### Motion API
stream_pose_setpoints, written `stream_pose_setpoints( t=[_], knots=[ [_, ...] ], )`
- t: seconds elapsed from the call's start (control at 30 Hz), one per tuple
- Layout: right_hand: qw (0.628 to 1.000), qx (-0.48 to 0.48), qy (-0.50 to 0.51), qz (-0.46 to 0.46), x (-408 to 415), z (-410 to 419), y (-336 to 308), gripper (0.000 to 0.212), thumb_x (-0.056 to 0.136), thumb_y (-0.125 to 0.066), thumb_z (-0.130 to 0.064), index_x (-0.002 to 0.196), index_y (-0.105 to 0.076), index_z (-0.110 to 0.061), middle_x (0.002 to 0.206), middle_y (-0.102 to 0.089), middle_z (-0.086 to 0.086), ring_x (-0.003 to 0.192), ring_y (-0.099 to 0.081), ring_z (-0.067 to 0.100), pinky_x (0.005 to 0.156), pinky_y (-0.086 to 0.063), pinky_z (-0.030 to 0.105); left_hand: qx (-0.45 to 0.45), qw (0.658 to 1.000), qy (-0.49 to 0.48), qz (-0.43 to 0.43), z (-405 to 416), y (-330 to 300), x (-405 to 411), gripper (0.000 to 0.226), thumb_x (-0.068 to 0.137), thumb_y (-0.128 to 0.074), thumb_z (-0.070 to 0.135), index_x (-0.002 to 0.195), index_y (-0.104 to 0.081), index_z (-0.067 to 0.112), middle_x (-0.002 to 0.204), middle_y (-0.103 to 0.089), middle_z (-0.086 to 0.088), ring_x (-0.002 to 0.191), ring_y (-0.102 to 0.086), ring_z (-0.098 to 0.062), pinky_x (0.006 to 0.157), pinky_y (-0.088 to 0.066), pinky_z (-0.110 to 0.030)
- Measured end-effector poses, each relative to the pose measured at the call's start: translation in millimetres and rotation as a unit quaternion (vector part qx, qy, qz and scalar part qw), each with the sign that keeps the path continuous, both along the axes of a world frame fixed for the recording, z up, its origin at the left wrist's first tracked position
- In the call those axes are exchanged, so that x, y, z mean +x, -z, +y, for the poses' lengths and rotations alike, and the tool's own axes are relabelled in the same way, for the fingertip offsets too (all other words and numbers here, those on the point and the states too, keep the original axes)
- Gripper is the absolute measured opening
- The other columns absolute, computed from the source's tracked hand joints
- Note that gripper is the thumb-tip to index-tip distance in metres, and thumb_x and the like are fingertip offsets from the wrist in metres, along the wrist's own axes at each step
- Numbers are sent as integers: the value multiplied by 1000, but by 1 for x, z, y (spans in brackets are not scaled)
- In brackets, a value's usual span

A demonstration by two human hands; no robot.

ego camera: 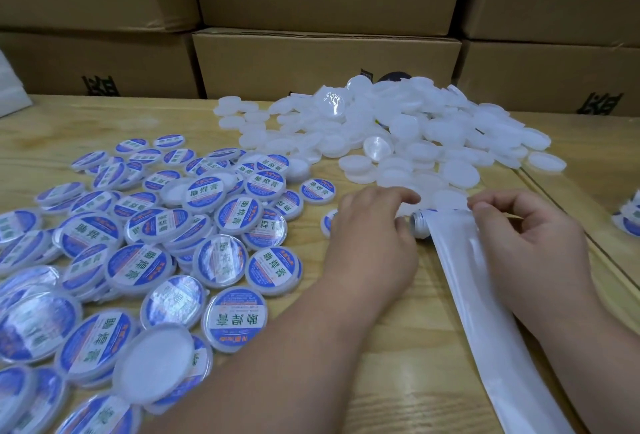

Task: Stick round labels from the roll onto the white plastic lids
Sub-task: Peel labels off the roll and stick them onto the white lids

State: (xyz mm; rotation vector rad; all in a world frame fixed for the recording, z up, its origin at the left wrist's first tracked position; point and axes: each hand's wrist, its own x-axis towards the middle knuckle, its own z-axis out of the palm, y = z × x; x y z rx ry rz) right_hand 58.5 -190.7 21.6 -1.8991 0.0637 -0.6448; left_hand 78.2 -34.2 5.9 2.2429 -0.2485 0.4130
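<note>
A heap of plain white plastic lids (415,129) lies at the table's far middle. Lids bearing round blue-and-white labels (138,243) are spread over the left half. A label roll (420,224) on a metal core lies between my hands, and its glossy white backing strip (485,312) trails toward me. My left hand (374,236) rests beside the roll's left end with fingers curled over a plain lid; what it holds is hidden. My right hand (526,229) pinches the strip's top edge near the roll.
Stacked cardboard boxes (325,59) wall off the back of the wooden table (398,347). A few more labelled items (628,219) sit at the right edge. A white bag (10,87) shows at the far left.
</note>
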Motion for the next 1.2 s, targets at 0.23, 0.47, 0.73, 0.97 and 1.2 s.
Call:
stream_pose_setpoints(
  t=[0.23,0.47,0.73,0.97,1.2],
  knots=[
    [1000,-3,12,9,-1,1,-1,14,79,-57,-37,83,-69,-43,90,-68,-26,74,-58,-4,64,-39,25,72,994,-34,68,5,-4,-1,47,94,-52,27,141,-49,31,143,-52,5,146,-26,-21,121,-20,-37],
    [1000,-9,17,21,1,-1,1,12,85,-62,-31,77,-70,-31,91,-68,-25,78,-60,-6,65,-40,24,150,977,-106,104,6,1,3,61,93,-47,53,146,-41,25,155,-40,0,155,-4,-30,124,4,-51],
    [999,-30,11,40,3,-5,4,16,91,-64,-21,79,-71,-28,89,-68,-20,84,-60,-3,69,-42,25,157,979,-101,77,9,5,4,37,91,-54,57,121,-58,34,135,-43,3,146,-20,-24,123,0,-53],
    [984,-118,29,131,6,-6,5,30,84,-66,-57,102,-57,-34,94,-58,-11,81,-57,9,61,-37,29,143,982,-91,79,9,7,5,26,93,-55,54,113,-60,38,145,-43,1,153,-8,-26,123,0,-49],
    [971,-151,43,182,7,-9,4,44,80,-64,-65,108,-49,-35,62,-63,-10,57,-60,5,52,-40,31,127,986,-74,75,8,3,4,10,95,-57,45,96,-62,37,130,-54,10,152,-18,-19,123,2,-52]
  ],
)
